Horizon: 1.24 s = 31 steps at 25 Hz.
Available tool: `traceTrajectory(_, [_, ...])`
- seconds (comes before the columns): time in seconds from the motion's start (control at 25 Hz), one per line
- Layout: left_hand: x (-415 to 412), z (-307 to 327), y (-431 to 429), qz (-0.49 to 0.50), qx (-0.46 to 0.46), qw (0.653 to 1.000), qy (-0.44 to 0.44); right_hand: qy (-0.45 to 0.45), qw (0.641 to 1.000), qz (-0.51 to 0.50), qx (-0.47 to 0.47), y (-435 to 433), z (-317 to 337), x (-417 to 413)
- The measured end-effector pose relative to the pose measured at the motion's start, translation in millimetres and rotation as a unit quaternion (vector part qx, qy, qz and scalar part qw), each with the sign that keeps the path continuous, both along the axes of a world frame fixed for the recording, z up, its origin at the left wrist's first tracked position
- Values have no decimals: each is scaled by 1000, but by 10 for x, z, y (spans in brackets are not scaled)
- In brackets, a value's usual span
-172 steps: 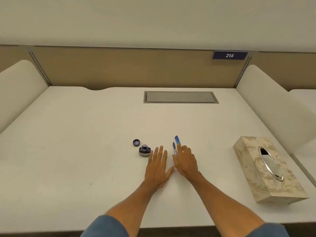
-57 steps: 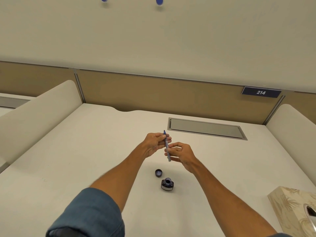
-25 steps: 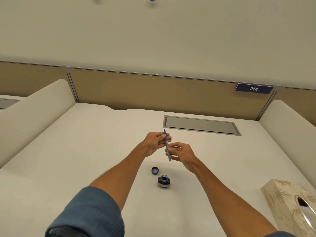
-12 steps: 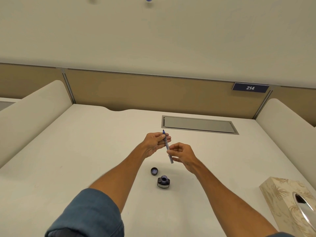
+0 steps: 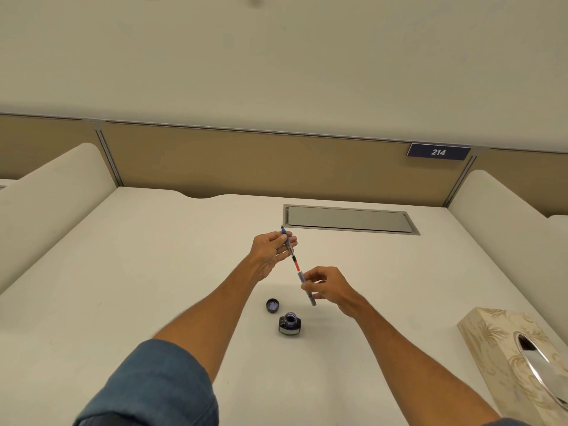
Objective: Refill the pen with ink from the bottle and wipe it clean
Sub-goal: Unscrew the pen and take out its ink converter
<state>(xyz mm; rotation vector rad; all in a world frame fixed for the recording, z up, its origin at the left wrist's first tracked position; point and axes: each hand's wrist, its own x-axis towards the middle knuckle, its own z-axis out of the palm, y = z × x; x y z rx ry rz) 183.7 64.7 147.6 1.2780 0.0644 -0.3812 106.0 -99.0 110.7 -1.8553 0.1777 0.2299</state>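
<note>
Holding the pen (image 5: 294, 259) in the air above the middle of the table (image 5: 147, 272), I have one end in each hand. My left hand (image 5: 270, 252) pinches the front section (image 5: 287, 241) between thumb and fingers, with the writing tip pointing up and toward the far edge. My right hand (image 5: 329, 287) pinches the barrel (image 5: 309, 295) between thumb and fingertips, the remaining fingers loosely curled.

Between the two hands a red inner tube (image 5: 296, 266) is exposed. It appears to be the ink reservoir, though the view is too small to confirm. I judge the step in hand to be separating the barrel from the front section.

Governing relation: the pen's long axis runs from far-left and high to near-right and low. The ink bottle (image 5: 289, 325) stands open on the table below the barrel end, toward the near edge, its cap (image 5: 272, 305) just beside it on the left. My right hand is the nearer one to the bottle, but the tip is in my left hand and points away from it. The front section must therefore be turned tip-down before it can enter the bottle mouth.

The tissue box (image 5: 504, 348) lies at the near right corner, well apart.
</note>
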Motion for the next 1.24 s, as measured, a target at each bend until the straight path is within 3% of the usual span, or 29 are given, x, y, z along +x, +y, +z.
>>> traceTrajectory(0.2, [-35, -102, -69, -13, -9, 1000, 8, 2, 994, -89, -68, -259, -146, -149])
traceTrajectory(0.4, [-160, -249, -131, -42, -17, 998, 32, 41, 964, -199, -171, -536, -421, -284])
traceTrajectory(0.92, [-219, -433, -98, -57, 6, 997, 59, 107, 932, -146, -315, -354, -576, -387])
traceTrajectory(1.24, [-220, -437, -108, -59, 10, 996, 62, 113, 929, -138, -325, -320, -558, -402])
